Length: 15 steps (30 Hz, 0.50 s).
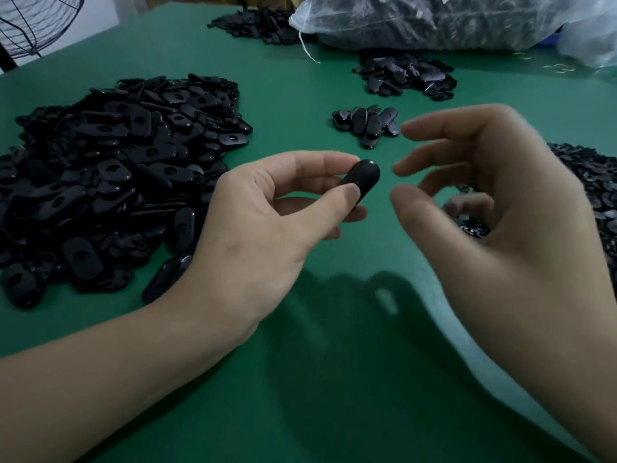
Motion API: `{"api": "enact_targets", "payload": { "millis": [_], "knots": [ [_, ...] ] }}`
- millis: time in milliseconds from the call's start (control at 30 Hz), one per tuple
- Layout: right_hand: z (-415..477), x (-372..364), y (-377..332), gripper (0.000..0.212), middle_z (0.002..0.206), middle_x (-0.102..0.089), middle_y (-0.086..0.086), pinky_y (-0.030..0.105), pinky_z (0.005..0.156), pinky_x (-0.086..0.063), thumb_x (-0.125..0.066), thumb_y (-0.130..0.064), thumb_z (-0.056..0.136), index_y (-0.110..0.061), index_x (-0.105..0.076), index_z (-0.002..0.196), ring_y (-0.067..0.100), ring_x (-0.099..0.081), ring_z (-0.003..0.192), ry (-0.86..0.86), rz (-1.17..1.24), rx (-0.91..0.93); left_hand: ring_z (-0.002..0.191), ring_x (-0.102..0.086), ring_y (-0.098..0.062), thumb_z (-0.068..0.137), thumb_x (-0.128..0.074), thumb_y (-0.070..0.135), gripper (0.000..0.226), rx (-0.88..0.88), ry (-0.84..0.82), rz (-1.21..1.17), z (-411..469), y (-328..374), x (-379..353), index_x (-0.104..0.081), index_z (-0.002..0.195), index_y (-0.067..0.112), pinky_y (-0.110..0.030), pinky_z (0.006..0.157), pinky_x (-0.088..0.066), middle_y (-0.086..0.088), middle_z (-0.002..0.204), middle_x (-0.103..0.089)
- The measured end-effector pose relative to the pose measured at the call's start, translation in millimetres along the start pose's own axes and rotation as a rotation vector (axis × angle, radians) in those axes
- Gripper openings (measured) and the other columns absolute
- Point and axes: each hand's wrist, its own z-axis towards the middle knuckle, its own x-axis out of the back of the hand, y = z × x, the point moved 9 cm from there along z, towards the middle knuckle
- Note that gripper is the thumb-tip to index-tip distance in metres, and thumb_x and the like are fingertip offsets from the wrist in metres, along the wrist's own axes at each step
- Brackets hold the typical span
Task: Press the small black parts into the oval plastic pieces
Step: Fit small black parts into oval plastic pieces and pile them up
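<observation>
The left hand (267, 212) pinched one oval piece (362, 179) clear of the desk (300, 78) — presented, it seemed, for fitting — while the right hand (500, 195) hovered beside it, fingers apart, holding nothing visible.

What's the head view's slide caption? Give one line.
Left hand pinches an oval plastic piece above the green table; right hand open beside it.
</observation>
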Motion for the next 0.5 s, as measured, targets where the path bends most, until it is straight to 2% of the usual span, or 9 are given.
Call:
{"api": "enact_targets", "payload": {
  "millis": [67,167,233,367,500],
  "knots": [
    [-10,1,13,0.026,0.087,-0.069,-0.004,0.029,0.062,-0.047,-0.068,-0.023,0.086,-0.028,-0.064,0.111,0.013,-0.065,0.073,0.049,0.334,-0.177,0.080,-0.078,-0.013,0.091,-0.074,0.004,0.020,-0.074,0.024,0.005,-4,6,2,-0.076,0.097,0.024,-0.018,0.069,-0.058,0.006,0.085,-0.078],
    [-14,-28,38,0.017,0.068,-0.064,-0.001,0.026,0.050,-0.043,-0.069,-0.019,0.083,-0.016,-0.069,0.100,0.015,-0.053,0.056,-0.094,0.644,-0.423,0.080,-0.079,-0.016,0.089,-0.075,0.004,0.022,-0.125,0.016,0.061,-7,10,-2,-0.075,0.098,0.024,-0.025,0.072,-0.061,0.003,0.090,-0.078],
    [-15,-38,39,0.011,0.064,-0.057,-0.002,0.024,0.047,-0.040,-0.068,-0.019,0.081,-0.016,-0.071,0.091,0.014,-0.048,0.054,-0.162,0.729,-0.482,0.079,-0.078,-0.017,0.087,-0.076,0.006,0.024,-0.155,0.031,0.098,-8,14,-1,-0.075,0.096,0.027,-0.029,0.073,-0.063,0.002,0.091,-0.077],
    [-17,-42,37,0.006,0.064,-0.052,-0.001,0.022,0.048,-0.038,-0.070,-0.018,0.080,-0.020,-0.073,0.084,0.012,-0.044,0.054,-0.187,0.828,-0.503,0.077,-0.077,-0.013,0.084,-0.077,0.008,0.027,-0.205,0.068,0.203,-9,21,1,-0.072,0.094,0.032,-0.019,0.073,-0.058,0.003,0.090,-0.075],
    [-18,-45,35,0.010,0.074,-0.058,0.001,0.021,0.050,-0.039,-0.076,-0.013,0.078,-0.021,-0.072,0.082,0.012,-0.045,0.058,-0.221,0.881,-0.495,0.080,-0.077,-0.007,0.086,-0.078,0.007,0.034,-0.247,0.065,0.308,-10,25,1,-0.074,0.111,0.029,-0.020,0.082,-0.059,0.008,0.091,-0.075]
  ]
}}
